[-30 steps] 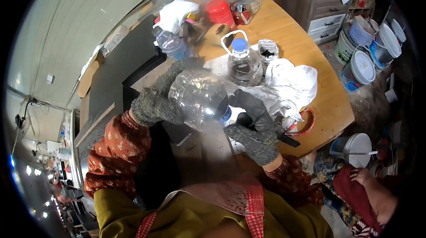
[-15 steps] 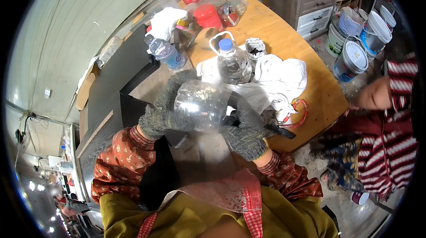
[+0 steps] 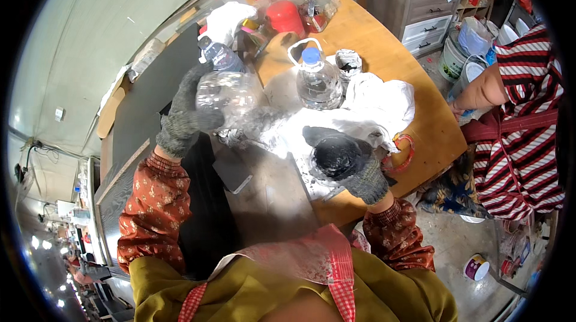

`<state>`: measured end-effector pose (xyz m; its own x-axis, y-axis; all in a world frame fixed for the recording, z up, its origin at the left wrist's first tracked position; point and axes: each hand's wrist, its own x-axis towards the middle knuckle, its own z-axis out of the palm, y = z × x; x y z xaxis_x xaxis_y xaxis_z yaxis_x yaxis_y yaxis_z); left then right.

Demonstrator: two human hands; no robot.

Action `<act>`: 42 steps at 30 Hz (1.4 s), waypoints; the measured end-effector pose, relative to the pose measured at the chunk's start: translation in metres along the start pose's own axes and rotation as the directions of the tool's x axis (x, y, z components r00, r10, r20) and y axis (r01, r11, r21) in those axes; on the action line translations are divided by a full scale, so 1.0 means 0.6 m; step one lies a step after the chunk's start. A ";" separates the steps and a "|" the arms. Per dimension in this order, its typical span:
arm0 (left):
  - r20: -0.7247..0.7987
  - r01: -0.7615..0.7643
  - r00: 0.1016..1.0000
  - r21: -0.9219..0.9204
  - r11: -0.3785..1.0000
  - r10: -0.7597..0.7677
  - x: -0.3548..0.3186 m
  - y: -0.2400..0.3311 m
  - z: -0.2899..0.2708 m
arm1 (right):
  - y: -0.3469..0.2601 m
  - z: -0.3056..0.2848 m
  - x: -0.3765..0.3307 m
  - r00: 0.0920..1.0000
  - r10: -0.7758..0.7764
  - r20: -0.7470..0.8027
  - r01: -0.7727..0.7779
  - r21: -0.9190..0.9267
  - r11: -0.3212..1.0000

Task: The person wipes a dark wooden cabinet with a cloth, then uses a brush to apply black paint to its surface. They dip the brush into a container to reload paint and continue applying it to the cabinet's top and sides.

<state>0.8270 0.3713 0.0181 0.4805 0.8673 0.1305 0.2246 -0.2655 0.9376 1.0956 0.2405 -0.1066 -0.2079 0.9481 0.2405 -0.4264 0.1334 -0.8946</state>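
My left hand (image 3: 180, 115), in a grey knitted glove, is closed around a clear plastic container (image 3: 231, 97), blurred by motion, over the left side of the table. In my right hand (image 3: 366, 181), also gloved, is a small round black cup-shaped thing (image 3: 337, 159), its dark face toward me. White cloth (image 3: 384, 103) spreads just beyond that hand. A clear jug with a blue cap (image 3: 320, 79) stands behind the cloth, beside a small black-stained pot (image 3: 348, 63). Next to my left fingers is another plastic bottle (image 3: 220, 57).
Black panels (image 3: 141, 94) lie along the left. Bottles and a red tub (image 3: 285, 19) crowd the table's far end. A red ring-shaped handle (image 3: 403, 153) lies at its right edge. Another person in a striped top (image 3: 516, 154) stands right, near several buckets (image 3: 453, 58).
My hands have parted. The left one carried the clear container away to the left; the right one turned, bringing the black round thing into view. The other person has shifted nearer the table.
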 end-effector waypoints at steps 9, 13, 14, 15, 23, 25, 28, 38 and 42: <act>0.395 -0.489 0.859 0.820 0.297 0.326 0.076 -0.048 0.064 | 0.003 0.001 -0.003 0.996 -0.020 0.085 0.060 -0.504 0.862; 0.556 -0.571 0.805 0.821 0.018 0.207 0.093 -0.117 0.115 | 0.057 -0.016 -0.013 0.999 -0.019 -0.032 0.007 -0.336 0.942; 0.537 -0.541 0.840 0.840 0.053 0.075 0.087 -0.133 0.130 | 0.072 -0.027 -0.019 0.999 0.013 -0.049 -0.023 -0.207 0.978; 0.555 -0.556 0.831 0.829 0.062 0.020 0.078 -0.126 0.129 | 0.072 -0.026 -0.020 0.998 0.055 -0.042 -0.058 -0.066 0.996; 0.670 -0.597 0.684 0.286 0.750 0.289 -0.014 -0.018 0.094 | 0.049 0.029 0.007 0.997 -0.071 -0.036 0.042 -0.514 0.857; 0.573 -0.454 0.810 0.482 0.749 0.122 -0.064 0.043 0.110 | 0.010 0.075 0.029 0.981 -0.192 0.013 0.162 -0.600 0.783; 0.329 -0.091 0.944 0.235 0.968 0.008 -0.118 0.024 0.098 | -0.008 0.129 0.044 0.992 -0.032 0.122 0.080 -0.409 0.909; -0.391 0.034 0.914 -0.189 0.981 -0.107 -0.228 0.045 -0.050 | 0.073 0.153 0.114 0.964 0.191 0.186 -0.008 -0.696 0.718; -0.473 0.033 0.878 0.217 0.976 0.076 -0.241 -0.004 -0.078 | 0.077 0.143 0.168 0.945 0.286 0.158 -0.033 -0.824 0.565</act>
<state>0.7171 0.2666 0.0119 0.0381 0.9404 0.3381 0.4189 -0.3222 0.8490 0.9794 0.3178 -0.0916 -0.4579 0.8885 0.0312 0.4914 0.2822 -0.8239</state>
